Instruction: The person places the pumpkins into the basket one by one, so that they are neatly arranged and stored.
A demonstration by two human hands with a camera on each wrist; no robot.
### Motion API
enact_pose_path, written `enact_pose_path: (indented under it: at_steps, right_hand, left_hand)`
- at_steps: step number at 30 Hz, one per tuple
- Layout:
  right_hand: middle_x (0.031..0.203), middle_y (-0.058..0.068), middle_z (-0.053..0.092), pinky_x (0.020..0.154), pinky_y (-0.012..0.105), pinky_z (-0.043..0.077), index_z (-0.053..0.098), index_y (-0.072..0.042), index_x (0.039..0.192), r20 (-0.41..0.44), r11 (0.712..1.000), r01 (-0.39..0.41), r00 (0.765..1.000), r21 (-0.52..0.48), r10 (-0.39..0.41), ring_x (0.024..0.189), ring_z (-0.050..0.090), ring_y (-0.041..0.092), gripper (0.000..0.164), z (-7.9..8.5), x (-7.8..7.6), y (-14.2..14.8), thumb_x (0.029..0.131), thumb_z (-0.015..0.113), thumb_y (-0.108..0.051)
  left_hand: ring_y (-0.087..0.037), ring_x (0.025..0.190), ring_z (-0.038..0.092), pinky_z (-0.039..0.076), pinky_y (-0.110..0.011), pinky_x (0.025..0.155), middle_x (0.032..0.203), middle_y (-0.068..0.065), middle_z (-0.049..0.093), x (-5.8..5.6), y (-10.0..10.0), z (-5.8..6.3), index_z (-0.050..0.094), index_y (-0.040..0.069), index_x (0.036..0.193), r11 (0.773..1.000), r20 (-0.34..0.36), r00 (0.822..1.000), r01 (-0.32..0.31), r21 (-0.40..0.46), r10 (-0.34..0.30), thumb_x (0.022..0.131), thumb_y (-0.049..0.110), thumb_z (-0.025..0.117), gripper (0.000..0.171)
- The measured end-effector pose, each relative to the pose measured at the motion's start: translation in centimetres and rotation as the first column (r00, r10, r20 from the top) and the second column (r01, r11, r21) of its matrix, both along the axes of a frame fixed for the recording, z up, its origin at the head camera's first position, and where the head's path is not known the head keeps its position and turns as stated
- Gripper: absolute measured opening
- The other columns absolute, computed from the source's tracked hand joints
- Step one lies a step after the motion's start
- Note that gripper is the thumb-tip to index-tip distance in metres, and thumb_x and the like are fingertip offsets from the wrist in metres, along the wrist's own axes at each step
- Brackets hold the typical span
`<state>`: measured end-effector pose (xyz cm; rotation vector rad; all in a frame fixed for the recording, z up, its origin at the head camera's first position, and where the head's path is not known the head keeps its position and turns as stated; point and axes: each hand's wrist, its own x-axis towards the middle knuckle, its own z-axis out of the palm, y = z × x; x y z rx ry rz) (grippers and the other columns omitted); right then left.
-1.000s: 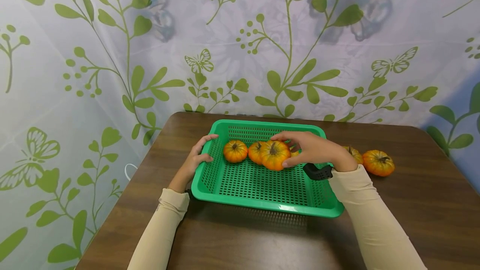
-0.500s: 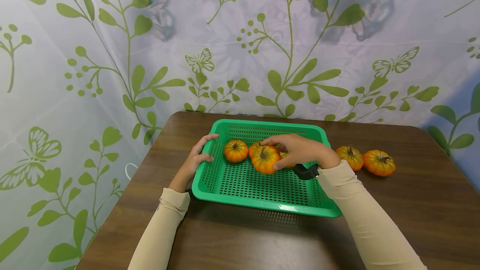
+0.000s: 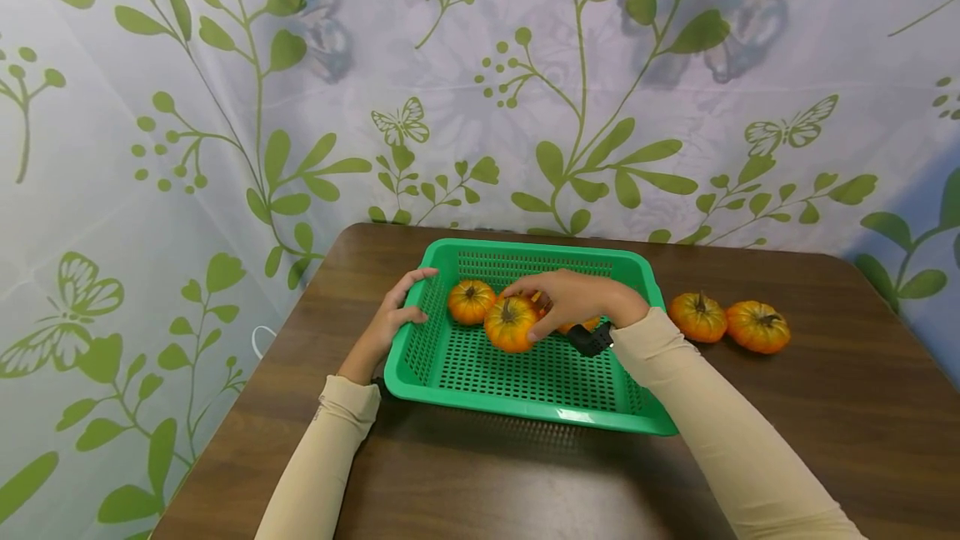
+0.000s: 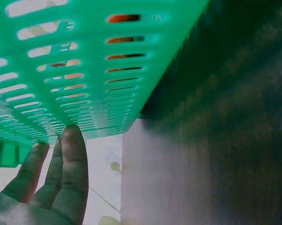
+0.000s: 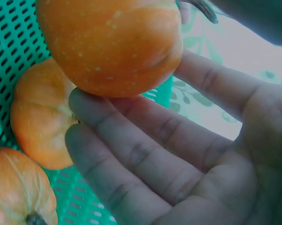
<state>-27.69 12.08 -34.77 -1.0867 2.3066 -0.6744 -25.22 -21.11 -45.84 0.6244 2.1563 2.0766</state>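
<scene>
My right hand [image 3: 573, 294] holds a small orange pumpkin [image 3: 510, 325] by its sides inside a green plastic basket [image 3: 525, 419]. Seen from the right wrist, the fingers [image 5: 141, 154] lie under and along the held pumpkin [image 5: 117, 47], whose stem sticks out at the top. Beyond those fingertips, two more pumpkins rest in the basket, one [image 5: 40, 117] close to them and another [image 5: 19, 192] lower. My left hand [image 3: 392, 315] grips the basket's left rim, thumb and a finger over the edge. The left wrist view has its other fingers [image 4: 72, 173] against the slotted outer wall.
A pumpkin [image 3: 471, 302] sits at the basket's left end. Two pumpkins, one [image 3: 697, 317] beside the other [image 3: 757, 327], lie on the brown wooden table [image 3: 480, 490] to the right of the basket. A leaf-patterned cloth [image 3: 480, 107] hangs behind the table.
My right hand has carried the held pumpkin leftward and slightly down within the basket, nearer the left one. A pumpkin right of the basket has come out from behind the wrist. My left hand stays put.
</scene>
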Motion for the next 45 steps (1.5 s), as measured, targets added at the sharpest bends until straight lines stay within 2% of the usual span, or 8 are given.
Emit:
enact_pose_path:
  at_steps: [9,15,21,27,31,37,45]
  right_hand:
    - [0.158,0.023,0.051,0.111,0.055,0.049,0.052,-0.006,0.160,0.025,0.998,-0.026,0.999,0.049,0.024,0.134,0.058,0.042,0.070,-0.5,-0.1,-2.0,0.098,0.080,-0.019]
    - [0.155,0.020,0.055,0.110,0.051,0.050,0.053,-0.008,0.159,0.031,0.997,-0.045,0.999,0.064,0.044,0.131,0.059,0.035,0.069,-1.2,-0.1,-3.3,0.097,0.081,-0.018]
    - [0.153,0.016,0.057,0.111,0.047,0.049,0.055,-0.009,0.158,0.010,0.994,-0.064,0.998,0.094,0.063,0.130,0.057,0.031,0.069,-1.9,-0.1,-4.2,0.096,0.082,-0.019]
    - [0.154,0.018,0.056,0.111,0.045,0.050,0.054,-0.006,0.158,0.042,0.993,-0.070,0.997,0.090,0.066,0.133,0.059,0.033,0.070,-2.6,0.1,-4.9,0.094,0.082,-0.016]
    - [0.154,0.019,0.056,0.111,0.047,0.050,0.054,-0.008,0.159,0.045,0.992,-0.064,0.997,0.109,0.060,0.135,0.059,0.036,0.070,-3.2,0.1,-5.4,0.096,0.082,-0.019]
    - [0.157,0.018,0.054,0.111,0.047,0.051,0.052,-0.008,0.161,0.056,0.994,-0.063,0.997,0.093,0.058,0.135,0.058,0.037,0.071,-4.1,0.1,-5.9,0.097,0.081,-0.018]
    - [0.154,0.017,0.057,0.108,0.046,0.052,0.050,-0.007,0.162,0.018,0.996,-0.069,0.998,0.061,0.068,0.131,0.062,0.035,0.072,-5.1,0.4,-6.4,0.098,0.081,-0.019]
  left_hand:
    - [-0.034,0.109,0.057,0.054,-0.031,0.083,0.159,-0.033,0.039,0.0,0.1,0.1,0.036,-0.005,0.161,1.000,0.020,1.000,-0.009,-0.018,0.010,0.085,-0.001,0.053,0.078]
    - [-0.038,0.112,0.054,0.053,-0.030,0.083,0.163,-0.031,0.035,0.0,0.0,0.1,0.037,-0.006,0.160,1.000,0.009,1.000,-0.014,-0.016,0.014,0.084,-0.003,0.051,0.078]
    - [-0.039,0.114,0.056,0.054,-0.030,0.083,0.157,-0.035,0.039,0.0,0.0,0.2,0.037,-0.007,0.159,1.000,0.021,1.000,-0.011,0.001,0.011,0.084,-0.003,0.052,0.077]
    - [-0.046,0.119,0.056,0.056,-0.032,0.085,0.161,-0.034,0.037,0.1,0.0,0.3,0.037,-0.006,0.160,1.000,0.021,1.000,-0.009,-0.009,0.009,0.084,-0.002,0.052,0.078]
    - [-0.049,0.121,0.054,0.056,-0.031,0.085,0.163,-0.032,0.035,0.2,0.0,0.4,0.037,-0.005,0.161,1.000,0.024,1.000,-0.010,-0.014,0.010,0.084,-0.001,0.052,0.078]
    - [-0.048,0.121,0.055,0.057,-0.032,0.086,0.163,-0.032,0.035,0.2,0.0,0.3,0.036,-0.006,0.161,1.000,0.018,1.000,-0.009,-0.020,0.010,0.084,0.000,0.051,0.078]
    - [-0.047,0.124,0.053,0.056,-0.031,0.089,0.163,-0.032,0.035,0.2,0.1,0.2,0.036,-0.007,0.161,1.000,0.008,1.000,-0.006,-0.019,0.006,0.085,0.000,0.052,0.078]
